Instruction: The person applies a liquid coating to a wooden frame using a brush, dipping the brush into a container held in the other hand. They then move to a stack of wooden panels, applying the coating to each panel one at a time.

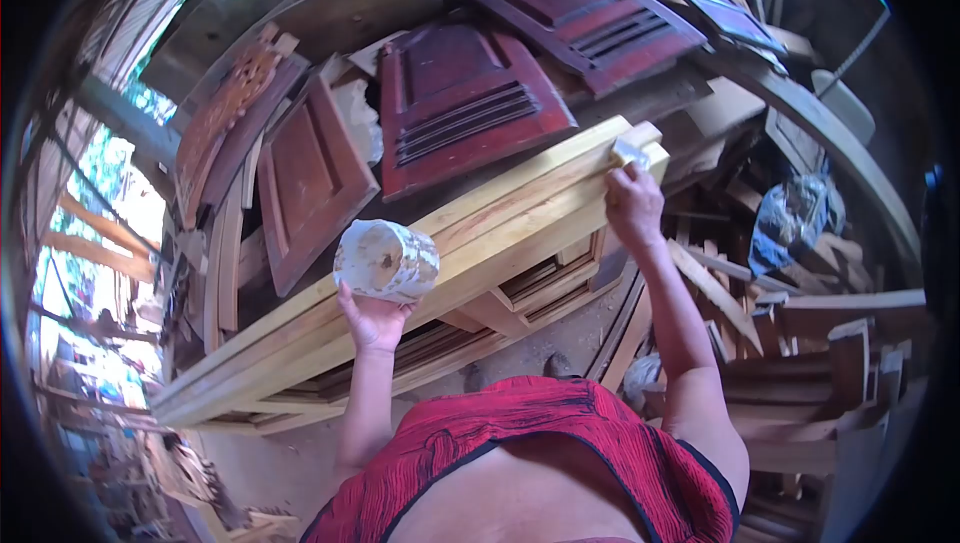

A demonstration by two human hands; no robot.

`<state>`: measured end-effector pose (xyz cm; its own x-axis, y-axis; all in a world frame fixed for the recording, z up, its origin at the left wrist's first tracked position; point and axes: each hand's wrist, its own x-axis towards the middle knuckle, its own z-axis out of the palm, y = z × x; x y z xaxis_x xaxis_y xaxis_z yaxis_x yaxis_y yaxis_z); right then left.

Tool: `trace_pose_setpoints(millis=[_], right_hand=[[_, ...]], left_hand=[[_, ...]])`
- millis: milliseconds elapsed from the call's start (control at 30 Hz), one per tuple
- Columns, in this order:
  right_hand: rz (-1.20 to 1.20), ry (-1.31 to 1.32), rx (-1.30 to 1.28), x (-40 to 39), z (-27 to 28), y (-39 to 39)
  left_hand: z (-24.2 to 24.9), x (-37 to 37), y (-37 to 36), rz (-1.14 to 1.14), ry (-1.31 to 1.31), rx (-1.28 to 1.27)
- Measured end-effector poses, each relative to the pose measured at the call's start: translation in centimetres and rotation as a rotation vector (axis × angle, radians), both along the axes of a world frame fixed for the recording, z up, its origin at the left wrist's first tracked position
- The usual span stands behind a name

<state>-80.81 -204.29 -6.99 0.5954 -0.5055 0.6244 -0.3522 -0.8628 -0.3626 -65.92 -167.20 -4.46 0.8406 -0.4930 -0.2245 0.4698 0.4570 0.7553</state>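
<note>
My left hand (375, 323) is wrapped round a white, brown-stained tub (412, 261), tilted so its mouth faces me, with brown residue inside. The tub overlaps the upper edge of a long pale wooden frame (520, 228) that stands on its side across the view. At the far right end of this frame my right hand (635, 208) grips a paintbrush (628, 155). Its pale head lies right at the top corner of the wood, and the fingers cover most of the handle.
Dark red louvred panels (470, 103) and a brown panel (310, 183) lean behind the frame. A carved wooden piece (240, 88) stands at the left. Scrap timber (730, 293) and a blue plastic bag (790, 218) crowd the right side.
</note>
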Motion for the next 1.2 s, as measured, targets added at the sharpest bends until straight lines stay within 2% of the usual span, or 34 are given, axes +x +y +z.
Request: trace_pose_setpoints(millis=[167,333,367,433,467,500,567,633,700,767,833,967,1033,1067,1133,1200], right_hand=[[0.359,0.276,-0.002,4.0,3.1,12.2],[0.827,0.217,0.153,7.7,6.5,23.3],[0.838,0.229,0.145,8.7,6.7,24.7],[1.064,0.107,0.578,10.6,7.4,26.8],[1.151,0.075,0.707,12.2,6.8,27.2],[1.157,0.097,1.031,13.5,6.1,27.8],[0.997,0.131,1.419,15.2,5.9,27.1],[0.835,0.052,1.444,16.4,6.0,24.8],[0.671,0.023,1.305,16.9,6.3,21.3],[0.582,-0.013,1.028,17.2,7.9,18.9],[0.521,-0.037,0.549,18.6,9.2,17.7],[0.533,-0.087,0.582,21.5,13.9,22.0],[0.541,0.014,0.101,24.1,14.6,24.8],[0.548,0.019,0.094,25.4,14.6,26.2],[0.501,0.2,-0.107,28.1,14.1,29.0],[0.505,0.308,-0.164,30.4,13.9,31.9]], left_hand=[[0.9,-0.7,9.5,0.138,0.039,0.077],[0.7,-0.6,16.5,0.307,0.115,0.057],[0.2,-0.2,17.6,0.303,0.104,0.011],[0.3,0.1,19.5,0.339,0.097,0.005],[0.2,0.6,20.5,0.375,0.062,0.001],[0.3,0.8,21.3,0.411,0.024,-0.005],[0.6,0.8,23.3,0.492,0.102,0.051],[0.1,1.6,25.6,0.576,0.109,0.03],[-0.4,2.3,27.9,0.606,0.114,0.028],[-0.9,3.1,29.8,0.639,0.116,0.053],[-1.1,4.4,31.3,0.656,0.137,0.051],[-1.7,7.5,33.7,0.717,0.021,0.098],[-3.3,9.5,34.9,0.789,0.002,0.0],[-3.7,10.1,35.3,0.805,-0.001,-0.027],[-4.4,11.1,35.7,0.804,-0.008,-0.028],[-5.2,11.8,36.0,0.764,-0.046,-0.06]])
